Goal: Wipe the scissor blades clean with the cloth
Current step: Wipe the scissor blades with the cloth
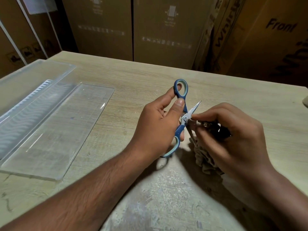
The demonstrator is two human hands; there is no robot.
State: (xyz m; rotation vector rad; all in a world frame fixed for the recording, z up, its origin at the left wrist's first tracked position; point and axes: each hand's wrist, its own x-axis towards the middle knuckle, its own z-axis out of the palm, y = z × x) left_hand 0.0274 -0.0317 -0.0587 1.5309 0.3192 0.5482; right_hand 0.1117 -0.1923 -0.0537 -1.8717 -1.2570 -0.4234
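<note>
right hand (233, 135): fingers curled closed, pinching bunched cloth (206, 161) against lower blade near pivot | left hand (160, 129): closed on blue-handled scissors (182, 117), blades spread open, held above table (133, 77) | far left: clear plastic tray (50, 124) on table | beyond: cardboard boxes (166, 30)

Two hands work open scissors over a wooden bench
The left hand (156, 129) holds the blue-handled scissors (181, 114) spread apart, while the right hand (233, 135) presses a bunched cloth (206, 160) against the lower blade; a clear plastic tray (55, 124) lies well to the left
</note>
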